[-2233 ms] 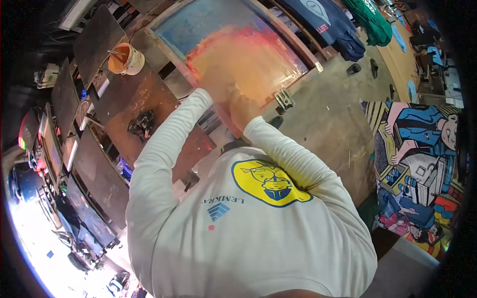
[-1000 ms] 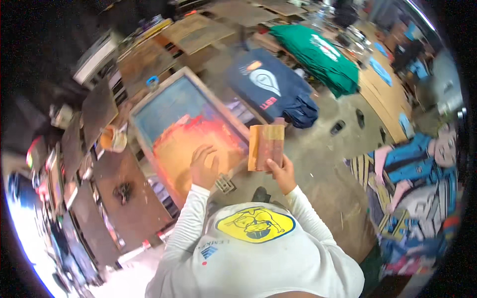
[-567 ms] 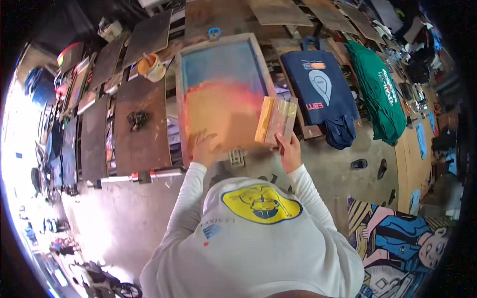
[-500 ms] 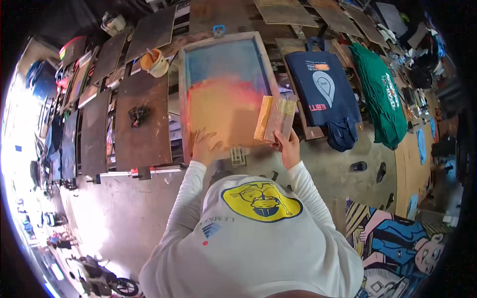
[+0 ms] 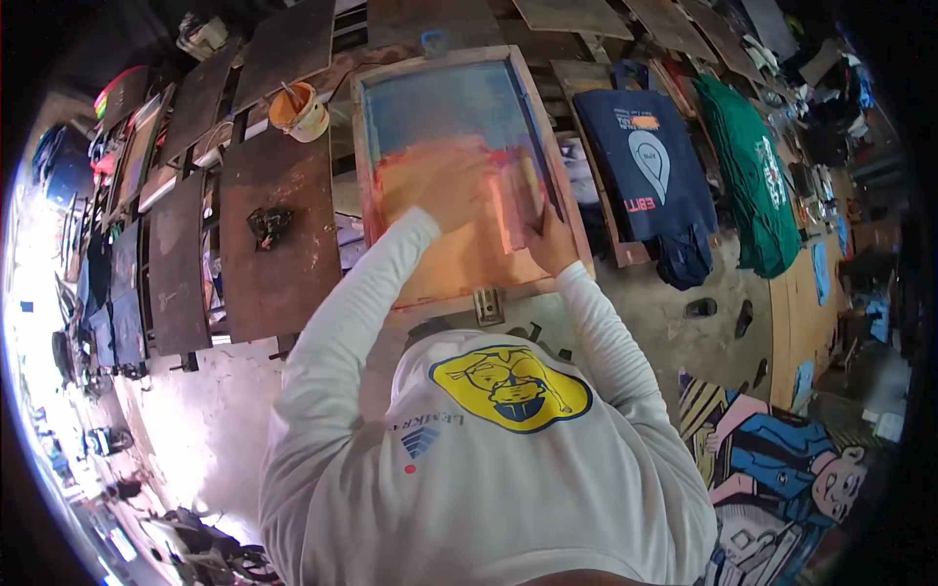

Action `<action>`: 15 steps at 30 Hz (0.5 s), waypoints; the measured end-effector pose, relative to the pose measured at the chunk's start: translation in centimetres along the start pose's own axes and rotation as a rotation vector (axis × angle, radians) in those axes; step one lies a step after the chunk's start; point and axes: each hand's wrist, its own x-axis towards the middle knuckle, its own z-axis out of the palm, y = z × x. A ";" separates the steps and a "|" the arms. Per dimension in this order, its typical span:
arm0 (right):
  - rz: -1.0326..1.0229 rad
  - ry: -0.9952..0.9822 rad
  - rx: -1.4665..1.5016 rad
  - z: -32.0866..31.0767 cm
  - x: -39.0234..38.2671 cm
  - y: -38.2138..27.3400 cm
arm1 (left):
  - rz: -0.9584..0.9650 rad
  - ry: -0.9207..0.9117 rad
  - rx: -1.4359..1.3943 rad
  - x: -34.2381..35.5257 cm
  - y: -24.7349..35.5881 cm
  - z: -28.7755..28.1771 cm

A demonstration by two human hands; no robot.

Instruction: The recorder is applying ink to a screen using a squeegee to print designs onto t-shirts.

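Observation:
My left hand (image 5: 451,190), smeared by motion, is over the orange and red ink in the wood-framed screen (image 5: 573,195); whether it touches the mesh I cannot tell. My right hand (image 5: 549,239) grips a squeegee (image 5: 520,195) at the right side of the inked area, inside the frame. The screen's upper part is blue. A metal clamp (image 5: 489,305) sits at its near edge and a small blue fitting (image 5: 433,42) at its far edge.
An ink bucket (image 5: 298,115) with tools in it stands left of the screen, among dark boards (image 5: 274,283). A navy bag (image 5: 616,156) and green fabric (image 5: 747,176) lie to the right. Sandals (image 5: 700,308) are on the floor; a comic-style painted panel (image 5: 772,459) is at lower right.
My left hand has moved up and right across the inked mesh. My right hand has brought the squeegee upward into the frame's right part, beside the red ink.

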 end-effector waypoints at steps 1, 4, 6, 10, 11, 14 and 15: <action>0.021 0.008 0.000 0.7 -0.3 -0.2 | 0.038 -0.011 -0.026 1.0 -0.1 0.1; -0.011 0.077 -0.021 2.5 -0.1 -1.8 | 0.171 -0.035 -0.061 4.0 -1.2 1.1; -0.169 0.214 -0.051 4.1 0.1 -1.5 | 0.266 -0.104 -0.072 6.0 -2.4 2.5; -0.101 0.270 -0.244 6.5 -0.2 -2.6 | 0.441 -0.305 0.034 8.3 -5.0 5.2; 0.002 0.253 -0.209 7.0 -0.3 -3.2 | 0.453 -0.313 0.025 8.4 -5.6 5.9; 0.129 0.247 -0.189 7.7 -0.3 -4.3 | 0.522 -0.146 -0.005 8.8 -6.6 7.5; 0.143 0.250 -0.201 7.9 -0.4 -4.5 | 0.478 -0.153 -0.028 8.8 -6.6 7.9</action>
